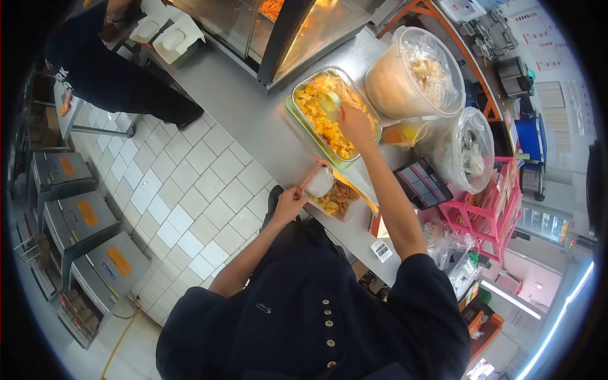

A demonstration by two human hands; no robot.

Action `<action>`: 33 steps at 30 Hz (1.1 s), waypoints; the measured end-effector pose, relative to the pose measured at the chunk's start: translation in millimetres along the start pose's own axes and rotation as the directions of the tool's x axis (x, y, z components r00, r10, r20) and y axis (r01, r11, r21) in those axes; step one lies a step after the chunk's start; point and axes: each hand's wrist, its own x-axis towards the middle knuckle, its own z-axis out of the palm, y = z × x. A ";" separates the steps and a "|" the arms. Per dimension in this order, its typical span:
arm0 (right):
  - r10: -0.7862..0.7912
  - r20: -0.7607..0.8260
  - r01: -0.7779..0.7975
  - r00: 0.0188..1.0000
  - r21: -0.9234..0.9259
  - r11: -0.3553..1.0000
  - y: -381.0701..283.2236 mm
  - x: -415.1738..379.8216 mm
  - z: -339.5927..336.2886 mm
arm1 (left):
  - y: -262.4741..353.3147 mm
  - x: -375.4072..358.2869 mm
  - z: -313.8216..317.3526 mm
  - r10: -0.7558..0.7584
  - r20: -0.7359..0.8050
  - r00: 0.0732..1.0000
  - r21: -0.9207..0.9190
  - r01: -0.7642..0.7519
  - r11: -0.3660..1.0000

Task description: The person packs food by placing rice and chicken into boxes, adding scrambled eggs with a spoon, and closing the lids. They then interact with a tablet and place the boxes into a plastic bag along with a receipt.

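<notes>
My right hand point(356, 126) is closed around a pale spoon point(330, 104), whose bowl rests in the yellow, scrambled-egg-like food point(310, 95). That food fills a rectangular glass tray point(292, 109) on the counter. Closer to my body is an open takeaway box point(350, 212) with orange edges. White rice point(320, 182), brown meat pieces point(344, 195) and some yellow food lie in it. My left hand point(291, 204) has its fingers closed on the box's left edge, beside a raised orange-red strip point(311, 175); the exact grip is small and partly hidden.
A large plastic-lined tub point(386, 82) and a bagged container point(457, 149) stand right of the tray. A dark tablet-like device point(423, 182) and pink baskets point(487, 206) are nearby. A glass food display point(291, 44) borders the counter. Another person point(107, 69) stands at far left.
</notes>
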 end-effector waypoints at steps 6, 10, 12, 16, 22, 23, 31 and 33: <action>-0.033 0.091 0.030 0.995 0.036 0.999 17.1 -22.9 -1.7 | 0.7 6.0 -1.0 -0.015 0.042 0.999 -0.022 0.016 1.000; -0.019 0.110 0.009 0.994 0.086 0.996 17.4 -16.1 4.8 | 2.2 7.2 -0.9 0.014 0.035 0.999 -0.033 -0.013 0.999; -0.008 0.127 0.003 0.992 0.034 0.999 15.9 -13.1 5.6 | 2.3 7.8 -0.2 0.009 0.032 0.999 -0.004 -0.009 1.000; -0.101 0.109 0.106 0.989 -0.039 0.994 11.8 -17.6 26.9 | -2.2 8.7 2.3 0.036 0.009 0.999 -0.001 -0.036 0.999; 0.158 0.445 -0.402 0.881 0.532 0.745 54.6 5.6 38.6 | -7.6 9.4 3.5 0.042 -0.001 0.999 -0.005 -0.042 0.999; 0.196 0.518 -0.511 0.832 0.580 0.634 55.3 3.5 30.9 | -11.4 10.9 4.8 0.053 -0.005 0.999 -0.020 -0.053 0.998; 0.150 0.212 -0.246 0.966 0.564 0.788 35.8 0.4 21.5 | -5.1 6.4 2.4 0.020 0.017 1.000 -0.052 -0.020 0.998; -0.022 -0.038 0.036 0.999 0.417 0.908 23.4 6.0 31.6 | -7.2 8.5 2.6 0.009 0.020 1.000 -0.047 -0.008 0.999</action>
